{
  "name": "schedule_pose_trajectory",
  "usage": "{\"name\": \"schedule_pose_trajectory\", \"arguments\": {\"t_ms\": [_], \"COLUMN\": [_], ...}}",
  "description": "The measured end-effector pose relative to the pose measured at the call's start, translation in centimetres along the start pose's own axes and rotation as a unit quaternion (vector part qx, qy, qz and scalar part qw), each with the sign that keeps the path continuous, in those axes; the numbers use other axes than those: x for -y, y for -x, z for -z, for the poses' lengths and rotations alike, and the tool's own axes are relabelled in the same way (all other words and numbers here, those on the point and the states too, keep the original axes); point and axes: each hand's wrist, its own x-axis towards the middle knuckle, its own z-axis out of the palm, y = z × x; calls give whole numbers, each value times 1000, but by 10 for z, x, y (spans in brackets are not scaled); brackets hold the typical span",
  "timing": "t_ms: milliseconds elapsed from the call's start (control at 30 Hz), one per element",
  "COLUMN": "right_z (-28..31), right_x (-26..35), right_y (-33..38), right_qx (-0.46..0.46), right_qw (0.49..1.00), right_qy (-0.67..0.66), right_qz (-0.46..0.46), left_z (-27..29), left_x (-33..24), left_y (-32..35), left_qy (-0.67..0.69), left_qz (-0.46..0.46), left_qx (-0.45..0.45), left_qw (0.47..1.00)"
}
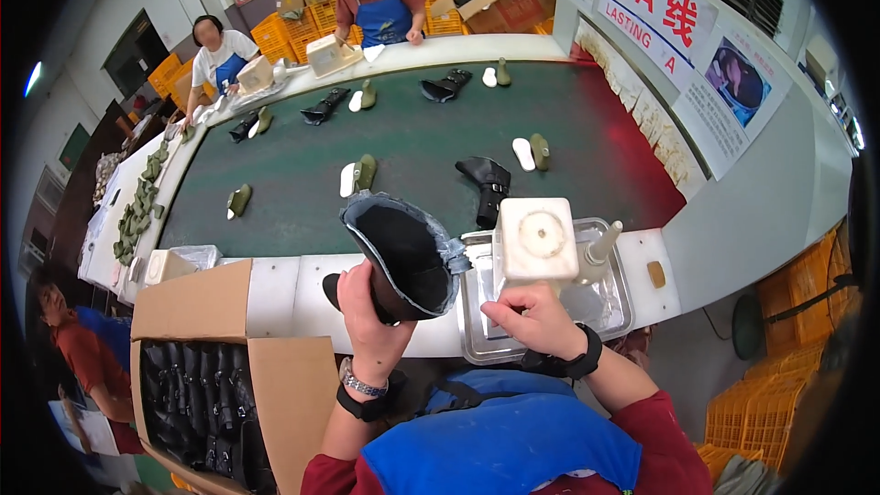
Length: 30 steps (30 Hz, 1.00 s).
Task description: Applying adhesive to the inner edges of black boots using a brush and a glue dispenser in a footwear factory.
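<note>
Black boot [403,261] with grey-blue edging: clamped in the left hand [368,316] between thumb and fingers, opening turned up, held over the white ledge [307,280] just left of the metal tray [627,298]. Right hand [536,316] has fingers curled at the near side of the cream square container [541,243] in the tray; cannot tell whether they grip anything. White soles [523,154] and olive shoe parts [541,152] lie on the green belt [302,160].
</note>
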Motion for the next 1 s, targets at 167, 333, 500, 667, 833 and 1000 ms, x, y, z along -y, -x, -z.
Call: {"name": "schedule_pose_trajectory", "arguments": {"t_ms": [167,333,500,667,833,1000], "right_z": [18,55,62,50,42,41], "right_x": [-23,-74,-93,-100,-95,-97], "right_y": [18,43,60,62,54,49], "right_qx": [-79,-181,-207,-172,-133,-112], "right_qw": [995,978,965,968,975,977], "right_qy": [25,51,81,126,141,154], "right_qz": [-61,-92,-136,-134,-108,-95], "left_z": [-4,-7,-8,-9,-10,-9], "left_x": [7,9,22,19,10,8], "left_y": [5,13,13,15,10,6], "left_qy": [-46,198,372,400,283,247], "left_qz": [-22,182,305,299,247,240], "left_qx": [26,102,199,209,240,237], "left_qw": [998,958,854,841,895,909]}}
